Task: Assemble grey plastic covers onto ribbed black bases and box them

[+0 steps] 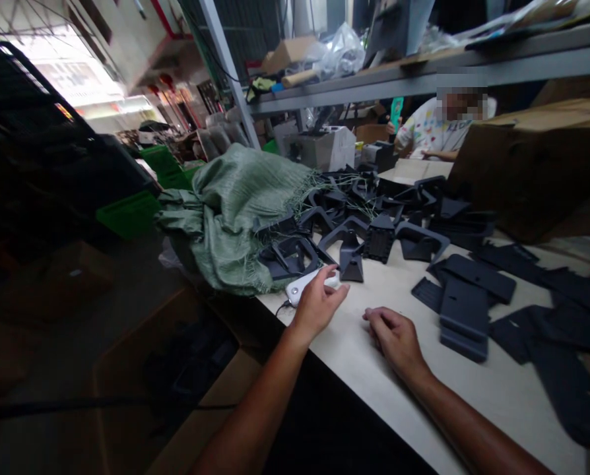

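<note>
My left hand [321,300] is at the table's near edge, thumb and fingers apart. It is over a white device [299,287] with a round button and a dark cable; whether it touches the device I cannot tell. Just to the right, my right hand [396,340] is closed low over the pale tabletop [374,389], fingers curled and their inner side hidden. Beyond both hands lie black plastic bracket-like parts [352,247], heaped loosely. Flat black plastic parts [466,307] are stacked to the right of my right hand.
A green woven sack [235,218] spills over the table's left side. Below it, an open cardboard box [127,356] holds dark parts. A shelf [344,89] crosses above the table. A large carton [537,165] stands at the right, and a person [438,128] sits behind, holding something green.
</note>
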The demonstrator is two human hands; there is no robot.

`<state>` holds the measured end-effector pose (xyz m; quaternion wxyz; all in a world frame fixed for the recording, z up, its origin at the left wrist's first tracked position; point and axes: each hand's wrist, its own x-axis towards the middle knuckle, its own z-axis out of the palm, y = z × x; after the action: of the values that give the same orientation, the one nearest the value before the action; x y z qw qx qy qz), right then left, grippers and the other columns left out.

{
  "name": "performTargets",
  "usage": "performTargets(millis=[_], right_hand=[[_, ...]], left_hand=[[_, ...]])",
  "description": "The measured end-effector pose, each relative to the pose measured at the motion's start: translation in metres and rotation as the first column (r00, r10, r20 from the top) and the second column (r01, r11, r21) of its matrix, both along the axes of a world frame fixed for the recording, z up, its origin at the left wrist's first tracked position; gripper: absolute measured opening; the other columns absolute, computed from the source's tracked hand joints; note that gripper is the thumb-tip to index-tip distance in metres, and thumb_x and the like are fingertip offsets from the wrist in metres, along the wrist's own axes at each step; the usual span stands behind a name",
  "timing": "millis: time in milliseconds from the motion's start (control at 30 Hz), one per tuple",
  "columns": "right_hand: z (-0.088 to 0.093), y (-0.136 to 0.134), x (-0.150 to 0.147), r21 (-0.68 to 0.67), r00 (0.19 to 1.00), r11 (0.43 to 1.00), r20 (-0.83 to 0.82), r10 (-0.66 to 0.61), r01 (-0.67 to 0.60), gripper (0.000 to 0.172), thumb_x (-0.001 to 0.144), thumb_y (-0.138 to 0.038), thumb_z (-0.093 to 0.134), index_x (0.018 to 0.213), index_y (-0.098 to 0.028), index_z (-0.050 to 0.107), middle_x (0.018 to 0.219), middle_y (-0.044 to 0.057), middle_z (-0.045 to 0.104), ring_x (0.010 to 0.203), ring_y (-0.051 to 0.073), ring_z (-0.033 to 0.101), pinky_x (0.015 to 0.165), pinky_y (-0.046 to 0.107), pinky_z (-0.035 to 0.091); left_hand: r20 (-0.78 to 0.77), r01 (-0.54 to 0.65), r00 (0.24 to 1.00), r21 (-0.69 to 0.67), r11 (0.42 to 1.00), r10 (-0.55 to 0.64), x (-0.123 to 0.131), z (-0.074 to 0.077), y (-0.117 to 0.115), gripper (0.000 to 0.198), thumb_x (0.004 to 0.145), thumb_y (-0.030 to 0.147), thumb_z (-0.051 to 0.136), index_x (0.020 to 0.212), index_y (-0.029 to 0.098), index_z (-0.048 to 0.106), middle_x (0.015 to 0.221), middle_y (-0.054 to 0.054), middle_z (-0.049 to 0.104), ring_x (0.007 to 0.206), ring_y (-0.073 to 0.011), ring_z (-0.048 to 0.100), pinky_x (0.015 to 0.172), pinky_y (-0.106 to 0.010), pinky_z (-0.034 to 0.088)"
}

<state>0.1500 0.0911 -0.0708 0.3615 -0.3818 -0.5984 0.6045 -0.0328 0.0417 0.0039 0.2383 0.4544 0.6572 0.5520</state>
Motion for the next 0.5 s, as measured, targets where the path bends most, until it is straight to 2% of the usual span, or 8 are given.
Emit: performTargets(millis=[67, 133, 200, 267, 367, 500], right_hand=[[0.001, 0.0, -0.001, 0.012, 1.0, 1.0, -0.013, -0.006, 0.006, 0.044, 0.095, -0.057, 0.067, 0.087, -0.015, 0.075, 0.057, -0.002, 0.054, 0.048, 0.012, 0.043, 0.044, 0.026, 0.031], [0.002, 0.001, -0.001, 0.037, 1.0, 0.999, -0.014, -0.018, 0.019, 0.043, 0.095, -0.055, 0.066, 0.086, -0.015, 0.076, 0.059, -0.001, 0.055, 0.051, 0.013, 0.046, 0.047, 0.026, 0.033], [0.002, 0.002, -0.003, 0.059, 0.999, 0.998, -0.012, -0.037, 0.038, 0.042, 0.095, -0.054, 0.066, 0.084, -0.015, 0.076, 0.062, 0.0, 0.058, 0.057, 0.015, 0.051, 0.052, 0.027, 0.037], [0.001, 0.004, -0.005, 0.074, 0.999, 0.996, -0.014, -0.05, 0.051, 0.042, 0.094, -0.053, 0.065, 0.082, -0.015, 0.077, 0.064, 0.001, 0.06, 0.061, 0.016, 0.054, 0.057, 0.027, 0.04], [-0.001, 0.005, -0.007, 0.09, 0.998, 0.994, -0.018, -0.054, 0.056, 0.04, 0.095, -0.05, 0.064, 0.081, -0.015, 0.077, 0.064, 0.0, 0.06, 0.062, 0.016, 0.054, 0.06, 0.028, 0.04], [-0.003, 0.006, -0.009, 0.099, 0.998, 0.994, -0.018, -0.053, 0.054, 0.035, 0.095, -0.046, 0.064, 0.081, -0.016, 0.077, 0.069, 0.001, 0.064, 0.066, 0.017, 0.056, 0.064, 0.028, 0.041]], left_hand=[[-0.098, 0.022, 0.995, -0.025, 0.999, -0.024, 0.004, -0.001, 0.025, 0.058, 0.086, 0.04, 0.079, 0.14, 0.027, 0.065, 0.133, -0.013, 0.07, 0.081, -0.0203, 0.069, 0.083, -0.033, 0.053], [-0.242, 0.014, 0.97, -0.089, 0.996, -0.035, 0.004, -0.003, 0.049, 0.061, 0.085, 0.036, 0.079, 0.143, 0.027, 0.063, 0.133, -0.013, 0.07, 0.09, -0.0241, 0.07, 0.093, -0.037, 0.053], [-0.368, -0.002, 0.928, -0.165, 0.986, -0.06, 0.0, -0.006, 0.068, 0.057, 0.083, 0.026, 0.077, 0.138, 0.023, 0.065, 0.129, -0.014, 0.072, 0.103, -0.0289, 0.069, 0.102, -0.041, 0.049], [-0.427, 0.004, 0.898, -0.233, 0.972, -0.106, -0.004, -0.01, 0.083, 0.048, 0.079, 0.016, 0.074, 0.127, 0.018, 0.071, 0.122, -0.016, 0.074, 0.112, -0.0339, 0.067, 0.107, -0.046, 0.046], [-0.46, 0.066, 0.865, -0.293, 0.954, -0.201, -0.006, -0.01, 0.099, 0.031, 0.079, 0.015, 0.071, 0.109, 0.016, 0.076, 0.111, -0.017, 0.075, 0.112, -0.0375, 0.067, 0.104, -0.048, 0.047], [-0.438, 0.267, 0.808, -0.325, 0.907, -0.395, 0.0, 0.005, 0.114, 0.013, 0.081, 0.029, 0.074, 0.089, 0.019, 0.076, 0.087, -0.007, 0.075, 0.091, -0.0294, 0.07, 0.086, -0.038, 0.052]])
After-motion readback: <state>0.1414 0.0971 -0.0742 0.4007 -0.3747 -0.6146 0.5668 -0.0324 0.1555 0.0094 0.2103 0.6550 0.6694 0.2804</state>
